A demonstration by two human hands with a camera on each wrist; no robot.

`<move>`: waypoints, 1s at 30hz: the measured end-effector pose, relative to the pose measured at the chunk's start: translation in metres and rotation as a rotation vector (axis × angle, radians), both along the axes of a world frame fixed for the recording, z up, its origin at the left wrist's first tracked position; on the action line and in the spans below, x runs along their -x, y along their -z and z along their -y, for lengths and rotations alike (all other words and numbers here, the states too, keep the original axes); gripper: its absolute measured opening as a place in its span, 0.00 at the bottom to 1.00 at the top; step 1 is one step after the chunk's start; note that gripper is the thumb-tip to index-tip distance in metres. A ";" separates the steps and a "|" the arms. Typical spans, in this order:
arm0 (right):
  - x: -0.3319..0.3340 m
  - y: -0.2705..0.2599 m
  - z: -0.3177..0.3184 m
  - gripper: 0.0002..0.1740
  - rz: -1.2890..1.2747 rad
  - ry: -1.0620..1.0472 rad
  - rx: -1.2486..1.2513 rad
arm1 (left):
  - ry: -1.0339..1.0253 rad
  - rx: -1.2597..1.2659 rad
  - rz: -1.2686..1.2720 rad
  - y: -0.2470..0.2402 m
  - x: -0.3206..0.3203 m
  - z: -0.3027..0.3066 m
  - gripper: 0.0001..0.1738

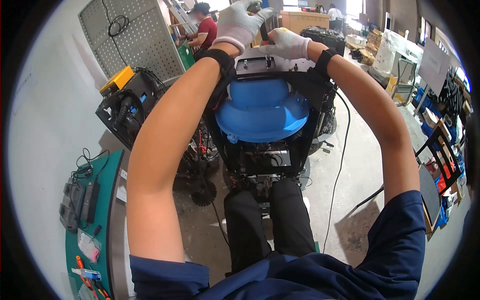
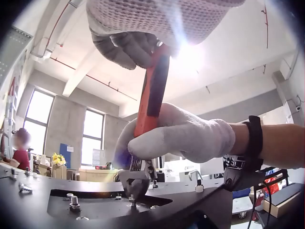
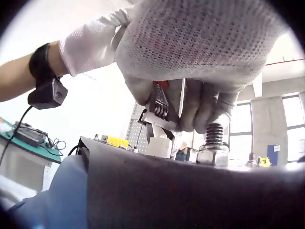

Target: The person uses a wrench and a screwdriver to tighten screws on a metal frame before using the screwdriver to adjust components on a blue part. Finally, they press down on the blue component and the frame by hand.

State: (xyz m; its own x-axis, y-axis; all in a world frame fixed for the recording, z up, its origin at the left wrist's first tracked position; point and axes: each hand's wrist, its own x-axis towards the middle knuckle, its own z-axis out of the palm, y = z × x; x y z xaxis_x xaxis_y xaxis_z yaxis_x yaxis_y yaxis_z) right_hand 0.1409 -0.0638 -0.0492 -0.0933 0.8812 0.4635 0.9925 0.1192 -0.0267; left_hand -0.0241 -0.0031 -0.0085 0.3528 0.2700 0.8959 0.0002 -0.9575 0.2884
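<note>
An adjustable wrench (image 2: 153, 90) with a red and black handle stands nearly upright, its head down at a small bolt (image 2: 132, 202) on a black metal panel (image 2: 28, 195). My gloved left hand (image 1: 242, 26) holds the upper end of the handle. Lower down, my gloved right hand (image 1: 289, 44) grips the wrench just above its head, thumb and fingers around it. Another bolt with a nut (image 2: 74, 203) sticks up beside a dark cutout in the panel. In the right wrist view a large threaded bolt (image 3: 213, 145) stands close below my right fingers.
A blue moulded part (image 1: 262, 117) sits in the black frame in front of me. At left are a green-topped bench (image 1: 107, 185) with chargers and tools, and a yellow box (image 1: 117, 80). A cable (image 1: 345, 135) trails on the floor. A person in red (image 1: 206, 32) is behind.
</note>
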 end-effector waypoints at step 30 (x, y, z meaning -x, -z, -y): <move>-0.003 0.007 -0.008 0.27 -0.013 -0.040 0.004 | -0.150 0.006 -0.031 0.008 -0.001 -0.049 0.20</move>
State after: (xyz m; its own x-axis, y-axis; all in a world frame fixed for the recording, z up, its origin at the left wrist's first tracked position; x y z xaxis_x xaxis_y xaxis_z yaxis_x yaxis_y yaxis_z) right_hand 0.1439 -0.0556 -0.0559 -0.1222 0.8789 0.4610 0.9866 0.1583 -0.0403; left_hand -0.0236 0.0458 -0.0169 0.3358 0.3271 0.8834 0.1518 -0.9443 0.2919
